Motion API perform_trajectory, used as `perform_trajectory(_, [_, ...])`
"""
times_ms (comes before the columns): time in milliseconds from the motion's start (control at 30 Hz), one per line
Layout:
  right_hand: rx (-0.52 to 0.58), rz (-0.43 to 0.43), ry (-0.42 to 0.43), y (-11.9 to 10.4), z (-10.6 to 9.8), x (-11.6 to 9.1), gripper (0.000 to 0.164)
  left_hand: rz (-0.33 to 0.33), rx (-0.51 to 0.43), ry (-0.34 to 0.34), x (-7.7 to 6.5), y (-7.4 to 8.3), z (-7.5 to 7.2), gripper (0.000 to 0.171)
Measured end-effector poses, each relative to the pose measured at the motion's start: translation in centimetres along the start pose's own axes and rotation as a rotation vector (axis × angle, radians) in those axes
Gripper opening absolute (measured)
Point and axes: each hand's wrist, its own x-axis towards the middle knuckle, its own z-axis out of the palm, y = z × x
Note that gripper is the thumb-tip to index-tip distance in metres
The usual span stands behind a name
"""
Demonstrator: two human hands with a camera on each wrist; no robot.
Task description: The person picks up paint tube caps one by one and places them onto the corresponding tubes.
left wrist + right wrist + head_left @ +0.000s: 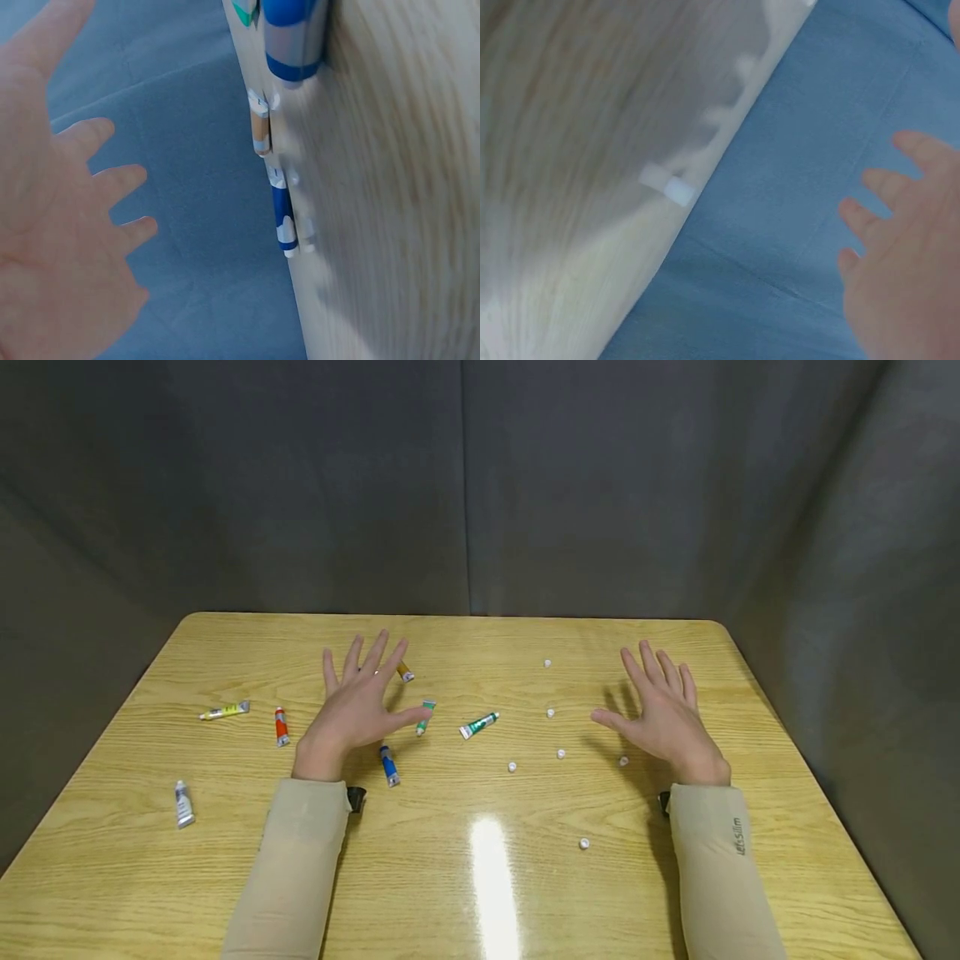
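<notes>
With fingers spread and nothing in it, my left hand [352, 714] hovers over the table among small paint tubes. Nearest to it are a blue tube [389, 766], a light green tube [425, 717] and an ochre tube [405, 672]. A dark blue tube [282, 214] appears in the left wrist view; my hand mostly hides it in the head view. My right hand [663, 718], also spread and holding nothing, is raised over the right side. Below it lies a small white cap [623, 761]; other caps [561, 753] are scattered to its left.
A dark green tube [479, 725] lies mid-table. Farther left are yellow [224, 711], red [281, 727] and white [183, 804] tubes. One cap [584, 843] sits nearer the front. Grey curtains [465, 485] surround the wooden table [420, 877].
</notes>
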Motion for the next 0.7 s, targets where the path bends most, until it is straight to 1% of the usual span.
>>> perform_trajectory(133, [0.015, -0.009, -0.014, -0.4, -0.3, 0.0, 0.105, 0.015, 0.015, 0.01, 0.1, 0.9, 0.0, 0.107])
perform_trajectory(367, [0.036, -0.03, -0.037, -0.6, -0.4, 0.0, 0.104, 0.081, 0.045, 0.01, 0.5, 2.3, 0.7, 0.105])
perform_trajectory(433, [0.042, -0.035, -0.037, -0.6, -0.4, 0.0, 0.104, 0.09, 0.051, 0.002, 0.6, 2.6, 1.1, 0.104])
perform_trajectory(567, [0.057, -0.046, -0.043, -0.8, -0.4, 0.1, 0.102, 0.096, 0.049, -0.033, 0.7, 3.1, 1.7, 0.104])
perform_trajectory(700, [0.063, -0.069, -0.038, -1.2, -0.3, 0.2, 0.101, 0.108, 0.047, -0.056, 0.5, 3.5, 2.2, 0.102])
